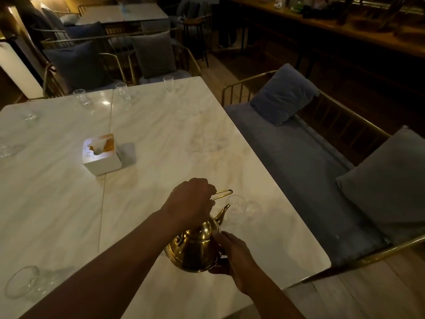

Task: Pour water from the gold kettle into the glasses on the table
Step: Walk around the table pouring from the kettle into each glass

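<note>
Dim café: marble tables (pixel 161 134), cushioned benches (pixel 287 146) (bar counter (pixel 322 26) behind).

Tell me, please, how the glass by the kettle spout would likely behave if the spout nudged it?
The glass looks thin and clear, so probably light and fragile. It stands upright on smooth marble, so it may slide or tip. The gold kettle spout points at its rim, so a knock seems possible.

Gold kettle (pixel 195 249): polished gold finish throughout. Table (pixel 161 139): white marble, veined in grey and pale orange. Tissue box (pixel 102 155): white, topped with an orange panel. Glasses (pixel 235 207): clear, colourless. Bench (pixel 287 153): grey-blue upholstery, framed in gold metal. Cushion (pixel 284 94): grey-blue, plain.
</note>
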Motion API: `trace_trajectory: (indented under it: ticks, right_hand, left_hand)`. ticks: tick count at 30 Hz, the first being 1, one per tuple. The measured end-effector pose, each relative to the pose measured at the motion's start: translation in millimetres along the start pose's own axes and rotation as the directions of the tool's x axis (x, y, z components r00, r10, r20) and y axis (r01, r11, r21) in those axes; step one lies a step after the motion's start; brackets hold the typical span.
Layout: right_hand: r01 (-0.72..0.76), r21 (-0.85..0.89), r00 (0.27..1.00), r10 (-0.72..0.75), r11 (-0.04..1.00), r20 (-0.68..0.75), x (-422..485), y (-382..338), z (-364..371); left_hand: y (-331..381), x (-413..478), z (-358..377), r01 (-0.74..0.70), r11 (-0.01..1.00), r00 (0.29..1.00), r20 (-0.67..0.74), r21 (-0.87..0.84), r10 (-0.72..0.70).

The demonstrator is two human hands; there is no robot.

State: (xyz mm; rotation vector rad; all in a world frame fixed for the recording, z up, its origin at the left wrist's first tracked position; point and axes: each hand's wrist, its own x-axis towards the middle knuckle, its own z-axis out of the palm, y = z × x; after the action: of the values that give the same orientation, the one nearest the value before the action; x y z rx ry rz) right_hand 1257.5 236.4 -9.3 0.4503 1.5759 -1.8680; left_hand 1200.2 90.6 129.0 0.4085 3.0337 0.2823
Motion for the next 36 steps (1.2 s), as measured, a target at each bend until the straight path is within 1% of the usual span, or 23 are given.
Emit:
trace_trajectory:
  ticks: [17,22,36]
  right_hand:
    - [-0.042,0.054,0.999,0.041,0.998,0.035,3.9,-10.2,-19.2]
    - [-0.06,0.062,0.996,0.057,0.996,0.062,4.1,-12.0,-20.6]
    - [-0.067,0.052,0.996,0.064,0.996,0.063,3.9,-14.3,-19.9]
  left_hand:
    - [20.0,29.1,9.8,-0.001,0.998,1.0,-0.027,0.071,0.003]
    - [18.8,31.8,12.0,0.005,0.999,1.0,-0.03,0.054,-0.003]
    - [16.7,33.5,14.1,0.017,0.999,0.999,-0.049,0.037,-0.015]
